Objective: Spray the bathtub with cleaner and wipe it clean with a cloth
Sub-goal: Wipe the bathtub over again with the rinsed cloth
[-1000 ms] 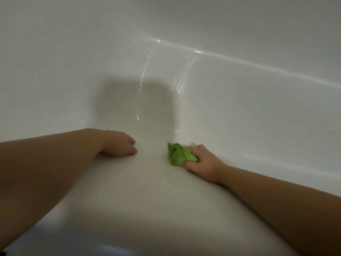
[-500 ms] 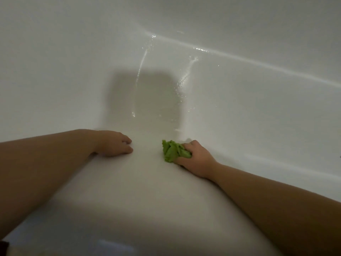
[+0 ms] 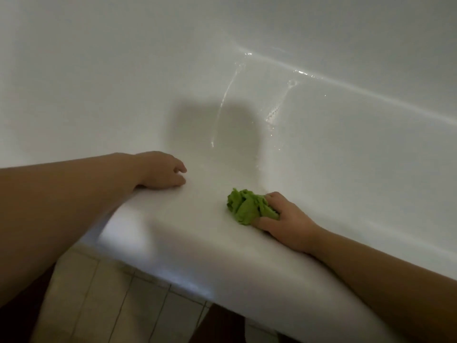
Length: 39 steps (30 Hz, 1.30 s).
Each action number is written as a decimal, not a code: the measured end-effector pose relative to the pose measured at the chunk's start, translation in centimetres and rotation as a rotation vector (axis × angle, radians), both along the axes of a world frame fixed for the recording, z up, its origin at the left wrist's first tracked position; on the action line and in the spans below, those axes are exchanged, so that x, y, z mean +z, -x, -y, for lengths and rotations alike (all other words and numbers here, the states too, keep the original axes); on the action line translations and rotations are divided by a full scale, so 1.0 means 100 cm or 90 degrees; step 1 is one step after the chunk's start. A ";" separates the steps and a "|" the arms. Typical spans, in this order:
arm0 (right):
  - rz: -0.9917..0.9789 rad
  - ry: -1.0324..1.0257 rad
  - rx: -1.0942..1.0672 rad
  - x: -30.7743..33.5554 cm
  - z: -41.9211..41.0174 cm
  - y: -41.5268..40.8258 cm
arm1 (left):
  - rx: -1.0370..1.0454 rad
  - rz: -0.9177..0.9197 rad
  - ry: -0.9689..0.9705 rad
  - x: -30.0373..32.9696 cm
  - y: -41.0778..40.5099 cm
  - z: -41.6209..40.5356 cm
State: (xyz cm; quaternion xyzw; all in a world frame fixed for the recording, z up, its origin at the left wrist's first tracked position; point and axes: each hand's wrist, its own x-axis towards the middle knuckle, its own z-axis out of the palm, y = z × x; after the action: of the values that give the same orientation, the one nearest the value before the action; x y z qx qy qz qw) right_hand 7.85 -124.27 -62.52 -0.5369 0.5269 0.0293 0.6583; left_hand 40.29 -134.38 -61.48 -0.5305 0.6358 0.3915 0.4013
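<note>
Right hand [image 3: 288, 220] grips the bunched green cloth [image 3: 248, 206] on the bathtub [image 3: 197, 231] rim at center-right, left hand [image 3: 163, 170] rests relaxed center-left.

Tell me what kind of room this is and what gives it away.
Most likely a bathroom. A glossy white bathtub fills the view, with wet streaks running down its inner wall, and pale floor tiles show below its rim. The right hand presses a crumpled green cloth on the rim.

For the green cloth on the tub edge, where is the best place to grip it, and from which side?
Grip the green cloth by its bunched top folds, coming from above. It lies crumpled on the flat bathtub rim, and the right hand already holds its right side, so the free left folds suit another grasp.
</note>
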 end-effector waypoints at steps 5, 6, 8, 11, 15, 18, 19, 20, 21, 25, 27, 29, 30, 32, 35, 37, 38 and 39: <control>-0.112 -0.031 0.003 0.007 0.011 -0.018 | -0.007 0.004 0.030 0.021 -0.011 -0.003; -0.098 -0.043 0.004 0.013 0.012 -0.031 | -0.008 0.000 0.027 0.021 -0.011 -0.002; -0.030 -0.032 -0.004 0.034 0.011 -0.048 | -0.009 -0.008 0.015 0.017 -0.014 0.000; 0.082 0.007 -0.025 0.078 0.000 -0.036 | -0.024 -0.022 0.008 0.009 -0.022 0.004; 0.062 0.014 -0.050 0.084 -0.013 0.013 | -0.056 -0.029 0.014 0.005 -0.034 0.011; -0.053 -0.033 -0.041 0.060 -0.004 0.002 | -0.103 -0.024 0.024 0.000 -0.040 0.017; -0.063 -0.045 -0.030 0.054 0.002 -0.014 | -0.114 -0.022 0.017 -0.003 -0.041 0.018; -0.056 -0.051 -0.021 0.049 0.008 -0.033 | -0.124 -0.020 0.013 -0.006 -0.043 0.019; -0.042 -0.050 -0.010 0.051 0.015 -0.055 | -0.136 -0.017 0.011 -0.010 -0.045 0.021; 0.065 -0.022 -0.027 0.076 0.024 -0.103 | -0.193 -0.022 0.010 -0.014 -0.054 0.029; 0.118 -0.031 -0.038 0.084 0.022 -0.098 | -0.219 -0.030 0.023 -0.014 -0.059 0.036; 0.123 -0.059 -0.065 0.078 0.021 -0.085 | -0.247 -0.031 0.039 -0.014 -0.064 0.043; 0.099 -0.064 -0.074 0.071 0.022 -0.080 | -0.264 -0.031 0.045 -0.014 -0.065 0.045; 0.037 -0.070 -0.061 0.055 0.027 -0.082 | -0.292 -0.028 0.052 -0.014 -0.067 0.049; -0.048 -0.062 -0.014 0.035 0.038 -0.110 | -0.313 -0.032 0.058 -0.019 -0.067 0.053; -0.036 -0.043 0.003 0.037 0.044 -0.136 | -0.309 -0.045 0.059 -0.025 -0.070 0.056; -0.017 -0.030 0.007 0.042 0.044 -0.146 | -0.299 -0.053 0.059 -0.028 -0.071 0.058; 0.009 -0.018 0.006 0.050 0.043 -0.151 | -0.288 -0.060 0.058 -0.030 -0.072 0.060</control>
State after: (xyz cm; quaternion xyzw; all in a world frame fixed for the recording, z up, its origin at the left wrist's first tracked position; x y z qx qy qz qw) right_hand 22.93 -128.58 -57.51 -0.5302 0.5192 0.0361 0.6693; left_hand 47.53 -140.34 -64.45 -0.3735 0.7736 0.2868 0.4241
